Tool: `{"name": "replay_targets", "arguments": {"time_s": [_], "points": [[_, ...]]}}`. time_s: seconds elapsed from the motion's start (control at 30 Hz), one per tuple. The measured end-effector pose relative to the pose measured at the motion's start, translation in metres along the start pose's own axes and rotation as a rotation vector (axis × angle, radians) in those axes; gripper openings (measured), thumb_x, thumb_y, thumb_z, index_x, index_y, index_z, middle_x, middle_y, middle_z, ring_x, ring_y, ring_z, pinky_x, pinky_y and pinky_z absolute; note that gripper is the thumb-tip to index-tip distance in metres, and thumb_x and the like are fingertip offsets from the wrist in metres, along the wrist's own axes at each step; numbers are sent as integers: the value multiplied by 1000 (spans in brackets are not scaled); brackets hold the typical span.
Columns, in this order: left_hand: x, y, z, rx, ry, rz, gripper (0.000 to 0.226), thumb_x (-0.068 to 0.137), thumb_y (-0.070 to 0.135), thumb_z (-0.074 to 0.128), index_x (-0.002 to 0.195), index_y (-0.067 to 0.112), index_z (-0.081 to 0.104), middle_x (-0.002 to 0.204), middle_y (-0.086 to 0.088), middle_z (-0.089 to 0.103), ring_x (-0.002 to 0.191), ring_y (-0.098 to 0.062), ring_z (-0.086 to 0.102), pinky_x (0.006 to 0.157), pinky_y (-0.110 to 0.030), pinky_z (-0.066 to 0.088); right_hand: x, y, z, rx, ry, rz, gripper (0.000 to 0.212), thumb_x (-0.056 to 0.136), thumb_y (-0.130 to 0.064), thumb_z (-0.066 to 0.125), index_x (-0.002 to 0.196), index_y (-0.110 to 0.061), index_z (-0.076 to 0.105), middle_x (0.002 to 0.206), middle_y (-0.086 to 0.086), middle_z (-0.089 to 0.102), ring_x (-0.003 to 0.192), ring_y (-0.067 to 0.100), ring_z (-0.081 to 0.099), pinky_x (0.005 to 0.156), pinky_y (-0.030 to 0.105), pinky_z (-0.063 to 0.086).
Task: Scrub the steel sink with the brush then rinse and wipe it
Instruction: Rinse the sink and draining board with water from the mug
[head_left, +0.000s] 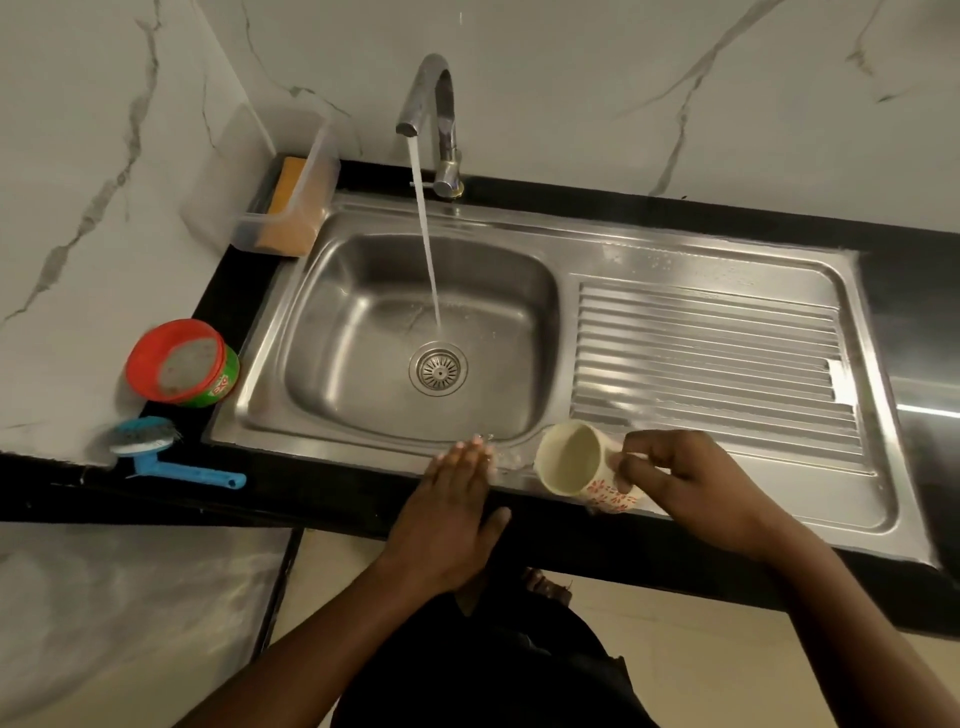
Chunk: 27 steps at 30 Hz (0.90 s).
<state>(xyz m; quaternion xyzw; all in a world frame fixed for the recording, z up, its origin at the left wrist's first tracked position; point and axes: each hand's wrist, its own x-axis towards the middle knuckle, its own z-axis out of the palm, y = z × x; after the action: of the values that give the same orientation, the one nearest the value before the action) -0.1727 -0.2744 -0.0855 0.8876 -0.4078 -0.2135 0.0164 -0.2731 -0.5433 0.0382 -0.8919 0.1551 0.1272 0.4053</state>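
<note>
The steel sink (363, 312) has a basin on the left and a ribbed drainboard (711, 358) on the right. Water streams from the tap (431, 98) down near the drain (438, 369). My left hand (452, 514) lies flat with straight fingers on the wet front rim of the sink. My right hand (685, 483) holds a cream mug with red flowers (571, 460) by its handle, tipped on its side over the front rim, mouth facing left. The blue brush (156, 452) lies on the counter at the left, apart from both hands.
A red and green tub of cleaning paste (182, 364) stands left of the basin. A clear plastic holder (291, 208) with an orange sponge (288, 192) sits at the back left corner. Black counter edging (909, 291) frames the sink; marble walls rise behind.
</note>
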Motion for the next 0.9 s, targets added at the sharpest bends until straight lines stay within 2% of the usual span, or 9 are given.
{"name": "replay_targets", "arguments": {"time_s": [0.07,0.17,0.27,0.33,0.43,0.6,0.7,0.77,0.9], "points": [[-3,-2,-2,-7,-28,-108,80,104,64,10,165,14,-6,173,-9,-11,159,-24,-13,129,-42,-8,-10,10,-10,116,25,33,34,103,-24,61,70,-26,71,69,-16,67,60,4,60,55,20,41],[3,17,-2,-10,-63,-158,87,101,69,5,164,10,-7,171,-16,-16,158,-32,-17,128,-52,-7,-23,26,-24,142,84,54,35,104,-20,60,70,-23,71,69,-9,69,59,9,57,60,35,45],[20,49,0,6,-105,-10,89,100,71,5,163,10,-11,168,-16,-25,156,-31,-26,127,-55,-8,-34,43,-31,63,145,85,34,103,-29,60,71,-33,70,75,-11,73,63,6,65,58,26,49],[32,74,2,23,-119,111,89,101,71,8,163,11,-12,168,-14,-27,154,-29,-30,127,-54,-9,-38,48,-33,-64,159,104,29,100,-41,59,73,-38,68,79,-13,74,69,6,69,59,28,52],[49,104,6,40,-105,252,86,103,66,16,164,9,-6,171,-11,-21,156,-26,-27,128,-52,-7,-38,47,-33,-265,141,105,27,100,-47,57,79,-33,65,76,-9,70,64,8,63,61,36,53],[63,115,10,13,-78,255,81,104,64,17,165,14,0,172,-7,-15,157,-21,-24,129,-50,0,-38,49,-31,-356,133,84,33,98,-55,52,90,-27,69,80,-8,69,67,10,62,64,38,56],[58,106,6,6,-71,137,80,104,66,11,164,18,-12,169,-4,-24,156,-23,-26,130,-48,-3,-45,57,-36,-292,121,117,22,100,-50,57,91,-33,66,84,-13,69,70,8,63,58,26,47],[52,96,6,5,-50,60,79,104,65,9,163,18,-13,169,-4,-24,156,-23,-25,130,-46,-4,-54,64,-41,-173,141,146,21,100,-46,59,82,-35,63,75,-15,68,66,5,63,55,18,39],[43,88,4,-23,-56,-36,82,103,65,7,163,13,-13,169,-7,-24,157,-24,-22,129,-46,-6,-77,74,-48,154,236,204,29,103,-29,61,78,-21,71,78,-10,77,66,5,69,56,19,44]]}}
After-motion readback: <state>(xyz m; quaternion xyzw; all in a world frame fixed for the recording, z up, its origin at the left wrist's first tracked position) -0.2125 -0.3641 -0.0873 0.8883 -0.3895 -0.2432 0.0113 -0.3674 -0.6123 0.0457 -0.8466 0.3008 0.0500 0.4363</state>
